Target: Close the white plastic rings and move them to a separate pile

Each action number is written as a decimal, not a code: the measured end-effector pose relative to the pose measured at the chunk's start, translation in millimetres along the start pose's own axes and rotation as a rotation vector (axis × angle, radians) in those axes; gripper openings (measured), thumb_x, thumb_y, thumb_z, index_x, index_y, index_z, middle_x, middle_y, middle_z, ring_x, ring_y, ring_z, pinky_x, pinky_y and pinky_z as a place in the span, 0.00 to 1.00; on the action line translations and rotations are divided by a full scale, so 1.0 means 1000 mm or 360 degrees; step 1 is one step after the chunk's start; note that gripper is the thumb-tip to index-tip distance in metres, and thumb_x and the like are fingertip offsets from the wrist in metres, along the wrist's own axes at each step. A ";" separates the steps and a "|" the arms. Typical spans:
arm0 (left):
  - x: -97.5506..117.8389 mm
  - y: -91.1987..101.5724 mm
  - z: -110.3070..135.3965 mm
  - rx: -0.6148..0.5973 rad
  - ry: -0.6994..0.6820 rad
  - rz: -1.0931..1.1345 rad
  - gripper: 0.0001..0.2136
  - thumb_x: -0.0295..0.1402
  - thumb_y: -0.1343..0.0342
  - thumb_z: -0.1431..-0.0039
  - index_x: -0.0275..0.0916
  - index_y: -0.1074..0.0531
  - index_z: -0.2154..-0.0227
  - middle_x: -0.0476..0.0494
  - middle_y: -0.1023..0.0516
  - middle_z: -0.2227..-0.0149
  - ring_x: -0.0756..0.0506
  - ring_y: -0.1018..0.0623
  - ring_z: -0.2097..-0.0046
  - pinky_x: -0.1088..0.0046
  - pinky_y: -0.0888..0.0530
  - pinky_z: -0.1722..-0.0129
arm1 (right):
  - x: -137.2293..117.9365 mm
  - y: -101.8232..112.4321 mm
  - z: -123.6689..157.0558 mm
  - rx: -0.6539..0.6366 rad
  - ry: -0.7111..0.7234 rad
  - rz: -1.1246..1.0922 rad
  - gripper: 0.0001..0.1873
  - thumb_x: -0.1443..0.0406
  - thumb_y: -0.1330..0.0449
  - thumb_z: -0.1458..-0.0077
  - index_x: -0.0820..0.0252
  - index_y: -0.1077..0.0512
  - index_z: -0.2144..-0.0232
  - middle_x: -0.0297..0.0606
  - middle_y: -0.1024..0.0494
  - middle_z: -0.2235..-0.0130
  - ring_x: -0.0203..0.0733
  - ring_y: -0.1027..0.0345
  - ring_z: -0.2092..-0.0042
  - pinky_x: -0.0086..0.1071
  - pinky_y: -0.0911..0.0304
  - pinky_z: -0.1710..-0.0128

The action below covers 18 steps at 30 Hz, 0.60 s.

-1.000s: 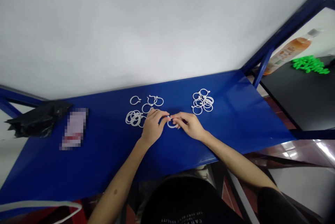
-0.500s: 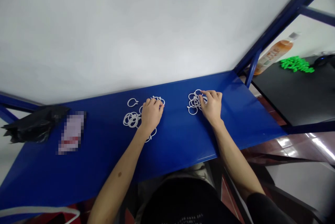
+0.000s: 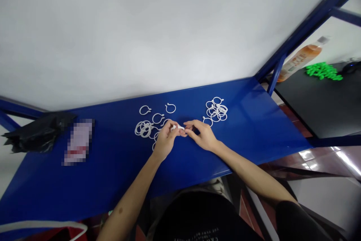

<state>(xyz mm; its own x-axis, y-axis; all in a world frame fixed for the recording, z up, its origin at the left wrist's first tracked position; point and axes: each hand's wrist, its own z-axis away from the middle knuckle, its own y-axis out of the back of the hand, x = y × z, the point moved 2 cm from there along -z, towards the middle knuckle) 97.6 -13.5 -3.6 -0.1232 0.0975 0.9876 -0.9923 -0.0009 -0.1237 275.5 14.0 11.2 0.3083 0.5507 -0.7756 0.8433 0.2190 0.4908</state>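
My left hand [image 3: 166,138] and my right hand [image 3: 203,135] meet over the middle of the blue table. Between their fingertips they pinch a small white plastic ring [image 3: 177,127], seen almost edge-on and partly covered by the fingers. Left of my left hand lies a loose pile of similar white rings [image 3: 143,129], some partly hidden by that hand. Single rings with small knobs at their open ends, such as one open ring [image 3: 170,108], lie above it. Beyond my right hand sits a second cluster of white rings [image 3: 217,110].
A black plastic bag [image 3: 36,132] and a blurred-out pale packet [image 3: 79,141] lie on the left of the blue tabletop [image 3: 113,181]. A white wall rises behind. On the right, past a blue frame post [image 3: 276,75], a black table holds an orange-drink bottle [image 3: 303,58] and green pieces [image 3: 323,71].
My right hand has left the right-hand cluster and moved left to my left hand. My left hand has come slightly down and right, and both now hold a ring.
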 end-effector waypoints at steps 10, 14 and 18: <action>0.014 -0.009 0.010 -0.0093 -0.0151 -0.0203 0.11 0.40 0.43 0.35 0.42 0.29 0.55 0.45 0.20 0.58 0.46 0.18 0.56 0.65 0.21 0.52 | 0.000 -0.001 0.002 0.0206 0.0045 -0.0010 0.08 0.62 0.43 0.32 0.57 0.27 0.55 0.38 0.21 0.64 0.37 0.26 0.66 0.32 0.28 0.63; 0.018 -0.003 0.009 -0.0008 -0.0266 -0.0438 0.10 0.40 0.42 0.36 0.42 0.25 0.56 0.45 0.20 0.60 0.47 0.18 0.60 0.69 0.21 0.57 | 0.000 0.000 0.002 0.0091 0.0074 -0.0076 0.07 0.63 0.43 0.32 0.57 0.26 0.57 0.37 0.20 0.64 0.36 0.25 0.65 0.30 0.29 0.63; 0.018 -0.001 0.008 0.0008 -0.0356 -0.0581 0.06 0.36 0.38 0.39 0.43 0.23 0.60 0.47 0.19 0.63 0.47 0.19 0.61 0.70 0.22 0.58 | -0.002 0.002 0.002 -0.0076 0.0194 -0.0150 0.06 0.65 0.43 0.32 0.59 0.26 0.59 0.39 0.21 0.63 0.38 0.26 0.63 0.31 0.30 0.62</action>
<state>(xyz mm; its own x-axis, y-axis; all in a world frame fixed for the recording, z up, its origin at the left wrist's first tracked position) 95.8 -20.1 15.6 0.2375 -0.1261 0.9632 -0.9712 -0.0115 0.2380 277.1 12.0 12.8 0.1707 0.6190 -0.7666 0.8432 0.3108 0.4387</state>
